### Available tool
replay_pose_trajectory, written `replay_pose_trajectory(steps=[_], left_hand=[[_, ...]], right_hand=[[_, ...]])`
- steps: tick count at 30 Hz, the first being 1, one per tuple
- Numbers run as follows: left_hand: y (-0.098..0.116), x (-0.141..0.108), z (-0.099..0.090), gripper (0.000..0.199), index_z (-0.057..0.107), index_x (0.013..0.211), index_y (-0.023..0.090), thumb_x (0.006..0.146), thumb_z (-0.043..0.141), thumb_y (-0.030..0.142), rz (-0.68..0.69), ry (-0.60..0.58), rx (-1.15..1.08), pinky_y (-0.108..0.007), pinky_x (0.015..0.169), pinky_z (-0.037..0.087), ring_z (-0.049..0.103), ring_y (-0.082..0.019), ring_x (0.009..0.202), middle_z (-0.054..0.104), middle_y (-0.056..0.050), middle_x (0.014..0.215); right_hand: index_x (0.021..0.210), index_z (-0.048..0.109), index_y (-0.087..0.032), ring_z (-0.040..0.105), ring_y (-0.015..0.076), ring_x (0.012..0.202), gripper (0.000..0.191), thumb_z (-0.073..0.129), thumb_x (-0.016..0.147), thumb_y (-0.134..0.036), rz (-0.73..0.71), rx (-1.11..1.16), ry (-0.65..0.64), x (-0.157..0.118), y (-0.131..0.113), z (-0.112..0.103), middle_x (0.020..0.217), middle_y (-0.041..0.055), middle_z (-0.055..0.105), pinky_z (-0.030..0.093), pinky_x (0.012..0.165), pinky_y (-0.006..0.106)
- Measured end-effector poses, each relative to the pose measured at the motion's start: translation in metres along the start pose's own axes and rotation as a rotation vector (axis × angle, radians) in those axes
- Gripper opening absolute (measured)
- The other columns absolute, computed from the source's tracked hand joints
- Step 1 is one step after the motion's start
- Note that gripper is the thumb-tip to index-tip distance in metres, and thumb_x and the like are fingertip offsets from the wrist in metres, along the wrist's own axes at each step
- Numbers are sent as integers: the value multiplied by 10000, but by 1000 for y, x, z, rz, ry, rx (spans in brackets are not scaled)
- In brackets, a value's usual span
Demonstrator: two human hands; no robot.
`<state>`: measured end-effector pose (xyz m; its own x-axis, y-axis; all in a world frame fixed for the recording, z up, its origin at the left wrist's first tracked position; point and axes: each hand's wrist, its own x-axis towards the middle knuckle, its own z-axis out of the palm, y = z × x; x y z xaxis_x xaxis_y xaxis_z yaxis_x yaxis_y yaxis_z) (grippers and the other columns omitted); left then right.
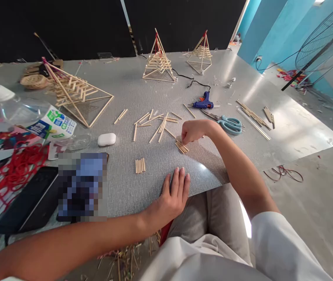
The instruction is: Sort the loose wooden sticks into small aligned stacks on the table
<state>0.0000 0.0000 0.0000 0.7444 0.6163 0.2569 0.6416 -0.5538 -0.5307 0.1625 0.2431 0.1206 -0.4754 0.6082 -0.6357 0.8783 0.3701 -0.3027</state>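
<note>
My right hand (194, 130) is curled with its fingertips down at the far end of a small row of short wooden sticks (181, 147); what the fingertips pinch, if anything, is hidden. Near the table's front edge, my left hand (175, 192) lies flat with its fingers stretched out, holding nothing. To its upper left is a second neat row of short sticks (140, 166). Loose longer sticks (162, 127) are scattered just beyond, left of my right hand. Light-blue-handled scissors (230, 125) lie behind my right forearm.
A blue glue gun (204, 101) and stick-built pyramid frames (159, 62) stand farther back. On the left are a plastic bottle (34, 113), a white earbud case (107, 139), phones (27, 199) and red cord (16, 168). More sticks (254, 114) lie right.
</note>
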Motion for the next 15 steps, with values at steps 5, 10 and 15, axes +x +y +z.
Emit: replay_pose_trajectory(steps=[5,10,15], left_hand=[[2,0,0,628,587,1603,-3,1109,620,383,-6,6,-12,-534,1164,613,654,-439,1488,585,-334,1620],[3,0,0,619,585,1613,15,1109,626,371,-31,-12,-40,-546,1194,593,630,-436,1513,556,-339,1641],[5,-1,1,625,578,1618,11,1110,627,371,-34,-19,-55,-549,1204,586,618,-438,1524,550,-342,1645]], right_hand=[[658,610,-165,370,109,624,316,738,939,-228,-20,-6,-11,-2,-1,-1,620,-42,437,293,623,300],[644,588,-174,376,116,631,312,743,910,-226,-15,0,-24,-2,0,0,613,-43,430,297,634,302],[710,668,-160,401,119,628,244,755,920,-248,-13,-3,-5,1,2,1,626,-37,465,314,640,300]])
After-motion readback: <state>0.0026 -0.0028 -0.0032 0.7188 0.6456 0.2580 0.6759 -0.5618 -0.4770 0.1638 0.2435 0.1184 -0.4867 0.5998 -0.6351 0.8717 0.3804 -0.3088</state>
